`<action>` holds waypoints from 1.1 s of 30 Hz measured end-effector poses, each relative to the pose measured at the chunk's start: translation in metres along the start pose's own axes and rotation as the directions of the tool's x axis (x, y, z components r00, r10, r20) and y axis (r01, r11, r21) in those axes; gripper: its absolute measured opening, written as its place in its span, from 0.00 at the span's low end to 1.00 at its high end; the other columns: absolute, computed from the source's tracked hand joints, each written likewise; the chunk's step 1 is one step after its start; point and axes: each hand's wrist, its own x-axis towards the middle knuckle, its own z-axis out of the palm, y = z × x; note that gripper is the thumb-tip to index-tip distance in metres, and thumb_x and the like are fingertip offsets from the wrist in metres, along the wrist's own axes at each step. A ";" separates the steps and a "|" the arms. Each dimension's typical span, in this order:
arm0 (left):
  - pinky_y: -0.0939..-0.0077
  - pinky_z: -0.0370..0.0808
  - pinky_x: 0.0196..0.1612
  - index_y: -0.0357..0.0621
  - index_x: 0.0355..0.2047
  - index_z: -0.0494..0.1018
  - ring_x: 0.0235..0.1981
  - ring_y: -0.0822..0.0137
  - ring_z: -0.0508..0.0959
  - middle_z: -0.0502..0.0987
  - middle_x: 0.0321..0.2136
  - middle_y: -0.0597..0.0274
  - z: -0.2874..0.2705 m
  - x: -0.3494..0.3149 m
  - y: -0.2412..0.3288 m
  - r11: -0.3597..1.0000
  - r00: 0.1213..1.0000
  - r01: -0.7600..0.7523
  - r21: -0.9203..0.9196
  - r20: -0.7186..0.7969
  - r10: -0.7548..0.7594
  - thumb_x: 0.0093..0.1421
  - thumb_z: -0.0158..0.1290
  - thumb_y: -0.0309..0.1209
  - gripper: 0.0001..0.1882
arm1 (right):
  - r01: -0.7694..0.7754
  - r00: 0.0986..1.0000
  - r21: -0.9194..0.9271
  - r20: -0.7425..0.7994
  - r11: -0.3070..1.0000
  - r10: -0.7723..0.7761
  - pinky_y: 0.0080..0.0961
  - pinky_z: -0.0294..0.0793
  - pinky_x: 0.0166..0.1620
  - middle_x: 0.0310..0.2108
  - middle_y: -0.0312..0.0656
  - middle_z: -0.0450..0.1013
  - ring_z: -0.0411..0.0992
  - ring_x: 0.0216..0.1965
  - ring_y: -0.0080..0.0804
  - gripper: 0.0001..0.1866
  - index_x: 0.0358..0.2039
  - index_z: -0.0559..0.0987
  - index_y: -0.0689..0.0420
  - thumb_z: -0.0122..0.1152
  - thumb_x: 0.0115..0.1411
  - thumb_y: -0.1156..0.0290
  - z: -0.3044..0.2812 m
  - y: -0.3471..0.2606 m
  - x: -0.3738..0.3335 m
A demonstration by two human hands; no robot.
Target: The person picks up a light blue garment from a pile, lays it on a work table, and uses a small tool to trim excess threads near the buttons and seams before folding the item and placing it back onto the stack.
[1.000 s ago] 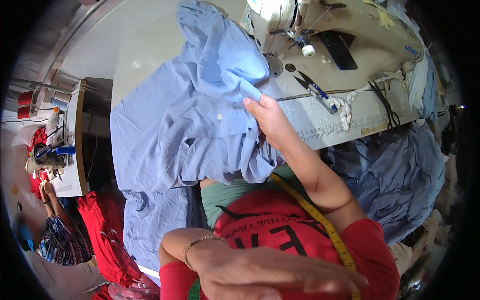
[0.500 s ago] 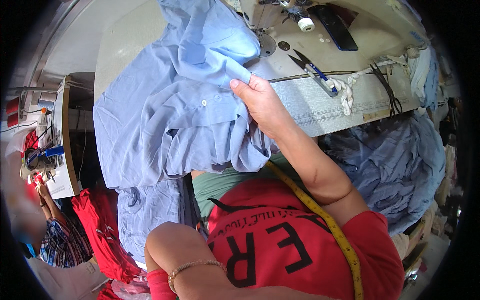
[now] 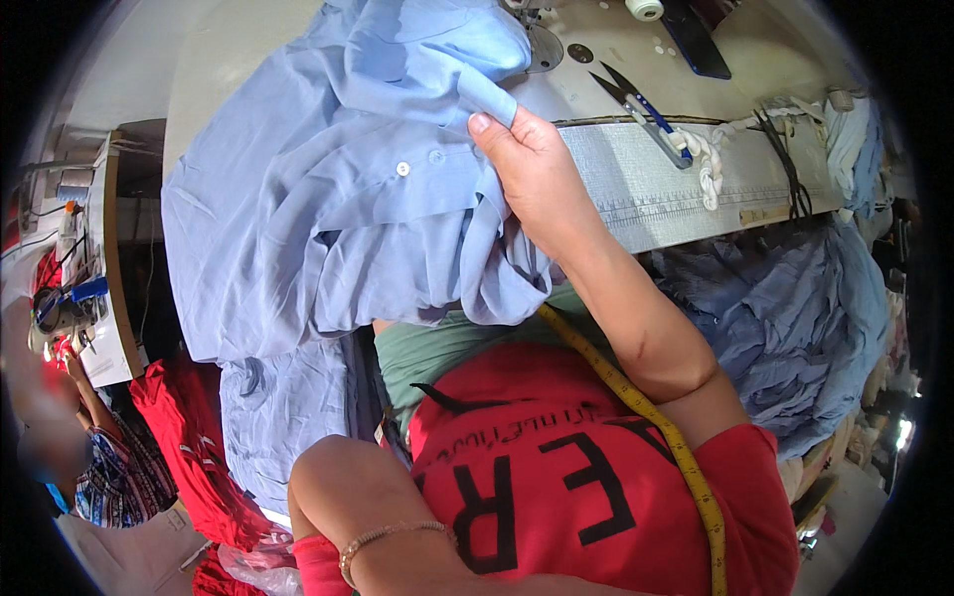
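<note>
A light blue buttoned shirt lies spread and creased across the sewing table, its lower part hanging over the near edge. My right hand pinches a folded edge of it between thumb and fingers, close to two small buttons. What the fingertips do under the cloth is hidden. My bent left arm, with a beaded bracelet, folds in at the bottom; its hand is out of sight. Right of the shirt, thread snips lie on the table beside a knotted white cord.
A sewing machine's needle plate shows beyond the shirt, with a phone to its right. Black scissors lie at the right edge. Blue cloth is heaped below. A yellow tape measure hangs down my front. A co-worker sits far left.
The view has shifted a little, so the table and machine sit higher in it. My right hand keeps its pinch on the shirt's edge; the shirt stays in much the same folds.
</note>
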 end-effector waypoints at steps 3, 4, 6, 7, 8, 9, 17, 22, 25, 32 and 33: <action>0.57 0.71 0.50 0.16 0.48 0.62 0.46 0.41 0.73 0.69 0.45 0.28 -0.013 -0.004 0.003 0.996 0.961 -0.025 0.086 0.276 0.000 0.67 0.32 0.45 0.33 | 0.016 0.999 0.015 0.031 1.000 -0.016 0.16 0.69 0.42 0.37 0.32 0.72 0.69 0.37 0.15 0.16 0.50 0.71 0.63 0.49 0.64 0.70 -0.003 0.005 0.002; 0.57 0.71 0.50 0.16 0.48 0.62 0.46 0.41 0.73 0.68 0.45 0.28 -0.015 -0.007 0.004 0.990 0.936 -0.054 0.134 0.351 0.004 0.67 0.32 0.45 0.33 | -0.027 0.999 -0.017 0.031 0.999 0.028 0.16 0.69 0.42 0.38 0.33 0.72 0.69 0.38 0.16 0.16 0.50 0.71 0.63 0.49 0.64 0.71 -0.003 0.001 0.000; 0.58 0.71 0.50 0.20 0.49 0.63 0.47 0.44 0.73 0.69 0.46 0.33 -0.024 -0.020 0.016 0.891 0.925 -0.089 0.444 0.370 -0.091 0.66 0.36 0.45 0.31 | -0.082 0.997 -0.072 0.007 0.994 0.083 0.16 0.69 0.43 0.39 0.33 0.72 0.69 0.38 0.16 0.16 0.50 0.71 0.62 0.49 0.63 0.71 -0.005 0.000 0.003; 0.59 0.70 0.51 0.23 0.49 0.65 0.48 0.46 0.73 0.70 0.47 0.36 -0.034 -0.031 0.030 0.741 0.911 -0.081 0.666 0.351 -0.216 0.65 0.38 0.44 0.29 | -0.111 0.994 -0.098 -0.010 0.989 0.111 0.16 0.68 0.43 0.39 0.33 0.72 0.69 0.38 0.17 0.16 0.50 0.71 0.62 0.49 0.63 0.72 -0.004 -0.001 0.003; 0.61 0.71 0.50 0.26 0.48 0.66 0.47 0.46 0.74 0.71 0.46 0.39 -0.044 -0.033 0.044 0.610 0.899 -0.054 0.790 0.305 -0.315 0.62 0.43 0.41 0.26 | -0.080 0.997 -0.049 -0.025 0.996 0.079 0.17 0.68 0.43 0.39 0.33 0.72 0.68 0.38 0.17 0.16 0.50 0.72 0.61 0.49 0.63 0.72 -0.001 0.001 0.002; 0.62 0.71 0.49 0.30 0.47 0.68 0.46 0.46 0.74 0.73 0.45 0.41 -0.055 -0.030 0.060 0.329 0.959 0.008 0.944 0.086 -0.269 0.59 0.48 0.38 0.23 | -0.085 0.996 -0.065 -0.032 0.994 0.083 0.17 0.68 0.44 0.39 0.32 0.72 0.68 0.38 0.17 0.16 0.50 0.72 0.61 0.49 0.63 0.72 -0.002 0.002 0.003; 0.57 0.64 0.51 0.32 0.52 0.64 0.47 0.48 0.69 0.68 0.51 0.46 -0.165 -0.066 0.141 -0.605 0.651 0.710 0.362 -0.009 0.759 0.53 0.58 0.37 0.30 | -0.062 0.998 -0.092 -0.010 0.994 0.061 0.18 0.65 0.47 0.41 0.33 0.72 0.67 0.41 0.18 0.17 0.51 0.72 0.62 0.48 0.63 0.72 -0.004 0.008 0.003; 0.58 0.69 0.34 0.37 0.40 0.69 0.32 0.44 0.72 0.70 0.34 0.45 -0.185 -0.046 0.167 -0.659 0.736 0.613 0.436 -0.011 0.677 0.56 0.52 0.30 0.13 | -0.048 0.999 -0.046 0.007 0.998 0.048 0.19 0.63 0.49 0.44 0.34 0.71 0.66 0.44 0.20 0.18 0.53 0.71 0.62 0.46 0.62 0.73 -0.003 0.005 -0.001; 0.55 0.68 0.33 0.36 0.35 0.67 0.32 0.42 0.71 0.69 0.33 0.44 -0.201 -0.020 0.191 -0.710 0.712 0.573 0.410 0.179 0.678 0.58 0.49 0.26 0.07 | -0.077 0.997 0.002 0.031 0.997 0.077 0.19 0.62 0.51 0.48 0.34 0.69 0.65 0.47 0.20 0.20 0.55 0.68 0.61 0.46 0.62 0.74 0.007 0.000 0.002; 0.61 0.68 0.39 0.34 0.38 0.68 0.35 0.45 0.70 0.68 0.34 0.46 -0.139 0.109 0.235 -0.816 0.511 0.225 0.532 0.649 0.564 0.57 0.45 0.17 0.08 | -0.014 0.994 0.329 0.103 0.944 -0.021 0.19 0.60 0.52 0.51 0.34 0.65 0.63 0.47 0.20 0.24 0.60 0.61 0.60 0.45 0.63 0.75 0.033 0.005 0.037; 0.61 0.68 0.39 0.34 0.39 0.68 0.35 0.45 0.70 0.68 0.34 0.46 -0.134 0.117 0.235 -0.838 0.509 0.178 0.516 0.681 0.527 0.57 0.45 0.17 0.09 | -0.007 0.997 0.325 0.074 0.946 -0.018 0.18 0.60 0.52 0.50 0.34 0.65 0.63 0.46 0.20 0.24 0.60 0.61 0.60 0.45 0.63 0.75 0.032 0.004 0.037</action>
